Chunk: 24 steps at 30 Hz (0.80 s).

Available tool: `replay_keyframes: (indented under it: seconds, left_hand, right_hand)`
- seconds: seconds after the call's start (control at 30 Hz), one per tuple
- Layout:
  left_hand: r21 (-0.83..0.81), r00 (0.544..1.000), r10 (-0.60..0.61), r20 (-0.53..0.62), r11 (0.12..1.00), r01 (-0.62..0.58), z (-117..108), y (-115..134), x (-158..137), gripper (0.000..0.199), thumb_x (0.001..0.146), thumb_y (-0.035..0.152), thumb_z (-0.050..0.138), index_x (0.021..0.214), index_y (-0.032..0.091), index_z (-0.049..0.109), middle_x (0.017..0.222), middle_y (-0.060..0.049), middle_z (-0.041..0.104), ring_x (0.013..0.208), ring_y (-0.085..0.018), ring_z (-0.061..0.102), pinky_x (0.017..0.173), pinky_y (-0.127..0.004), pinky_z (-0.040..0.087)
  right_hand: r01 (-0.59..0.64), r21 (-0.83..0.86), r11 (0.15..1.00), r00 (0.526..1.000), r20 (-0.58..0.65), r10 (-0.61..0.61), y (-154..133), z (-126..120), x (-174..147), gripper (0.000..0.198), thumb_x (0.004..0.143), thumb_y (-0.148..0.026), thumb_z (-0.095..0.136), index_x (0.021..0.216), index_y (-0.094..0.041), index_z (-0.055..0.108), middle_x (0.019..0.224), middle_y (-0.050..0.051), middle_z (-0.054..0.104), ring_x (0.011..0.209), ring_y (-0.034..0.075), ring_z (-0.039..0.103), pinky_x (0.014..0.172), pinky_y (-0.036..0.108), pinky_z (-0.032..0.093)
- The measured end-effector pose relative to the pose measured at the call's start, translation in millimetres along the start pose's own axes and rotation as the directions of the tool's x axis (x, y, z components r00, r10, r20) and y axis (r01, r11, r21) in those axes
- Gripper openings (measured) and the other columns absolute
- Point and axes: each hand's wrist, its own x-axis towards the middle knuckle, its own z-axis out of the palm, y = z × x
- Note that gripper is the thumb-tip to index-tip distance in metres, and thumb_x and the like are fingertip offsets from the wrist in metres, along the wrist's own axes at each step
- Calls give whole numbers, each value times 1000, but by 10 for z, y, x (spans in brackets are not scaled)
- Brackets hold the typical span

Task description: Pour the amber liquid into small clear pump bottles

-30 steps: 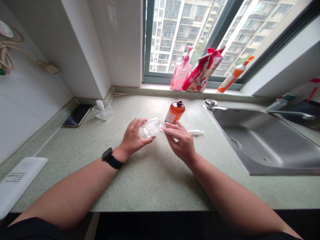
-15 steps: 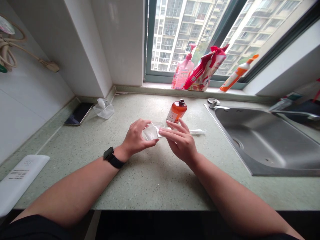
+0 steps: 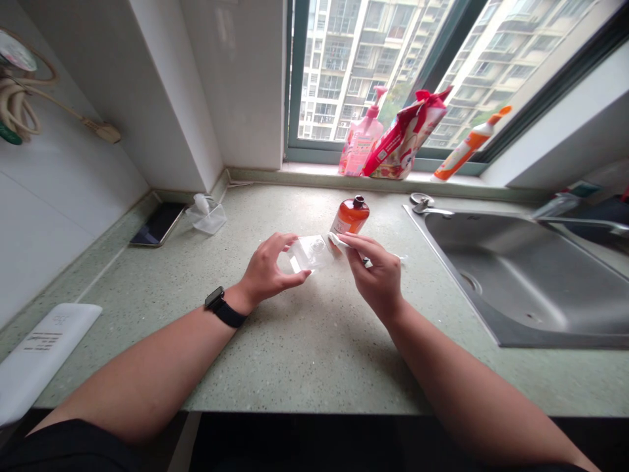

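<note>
A clear plastic box [image 3: 310, 253] lies on its side with its opening to the left, between the thumb and fingers of my left hand [image 3: 265, 270], which wears a black watch. With my right hand [image 3: 377, 275] I pinch a thin white pad [image 3: 336, 242], held just right of the box and apart from it; it looks like cotton. Right behind that hand stands an open amber bottle [image 3: 352, 214] with a white label, its lower part hidden. A white item in clear wrap [image 3: 403, 259] shows partly past my right hand.
To the left are a clear container [image 3: 210, 219] with a white piece in it, a phone [image 3: 156, 224] and a white slab-shaped device [image 3: 46, 360]. A steel sink [image 3: 515, 262] is at the right. Pink pump bottle [image 3: 361, 144], red bag [image 3: 405, 141] and orange bottle [image 3: 464, 151] line the sill.
My right hand has drawn the white pad away from the box, to the right and up, and now pinches it tilted. The left hand stays around the box.
</note>
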Motion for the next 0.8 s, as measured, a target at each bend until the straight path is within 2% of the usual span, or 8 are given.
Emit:
replay_keyframes:
  seconds: [0.17,0.33,0.43,0.53,0.6,0.67,0.7,0.8]
  left_hand:
    - [-82,998,50,45,996,-47,-6,39,3,63,80,36,91,135,22,63,122,-10,73,108,-26,74,98,-43,64]
    - [-33,1000,10,5,999,-10,7,13,-1,63,79,38,92,134,23,64,123,-10,72,106,-26,74,99,-45,65]
    - [-28,998,-41,-50,999,39,15,-33,5,60,82,40,90,133,23,64,125,-9,72,114,-27,72,102,-46,64]
    - [-43,986,-131,-105,991,127,18,-89,13,61,82,41,90,133,22,64,132,-10,70,118,-28,72,106,-47,63]
    - [-60,973,-191,-131,981,185,18,-126,18,63,81,42,91,134,22,64,135,-11,69,117,-28,73,106,-48,63]
    - [-82,961,-234,-147,971,223,18,-156,24,64,80,44,92,133,22,64,137,-12,69,118,-29,73,106,-49,63]
    - [-96,957,-250,-150,967,238,18,-166,27,64,80,44,92,133,22,64,138,-12,69,119,-29,73,106,-49,62]
    - [-138,947,-293,-134,952,274,18,-176,32,66,79,45,93,133,22,64,140,-12,69,119,-30,74,105,-49,63]
  right_hand:
    - [77,16,997,990,119,-78,2,35,-14,29,102,-17,65,119,-31,84,115,4,87,114,25,82,101,46,67]
    - [81,49,995,989,123,-87,-12,-4,23,26,99,-15,67,110,-29,85,104,5,87,106,26,82,97,46,65]
    - [40,162,986,970,229,-77,-63,-33,29,24,99,-15,66,107,-27,85,97,4,86,93,22,81,86,39,64]
    - [-53,246,968,930,365,-41,-88,-37,17,21,100,-19,66,106,-27,84,94,3,84,84,19,77,77,35,61]
    - [-124,267,956,893,451,-10,-82,-27,13,20,100,-21,65,106,-27,84,97,3,84,86,18,76,79,34,60]
    - [-213,262,941,834,550,35,-72,-15,14,20,100,-23,65,105,-27,84,100,4,84,91,19,76,84,34,60]
    - [-270,249,930,792,607,68,-71,-7,13,20,100,-24,65,106,-26,84,101,4,85,92,19,77,86,35,60]
    - [-439,185,879,620,771,147,-84,18,-8,21,99,-29,68,114,-25,83,105,4,85,95,20,78,89,35,61]
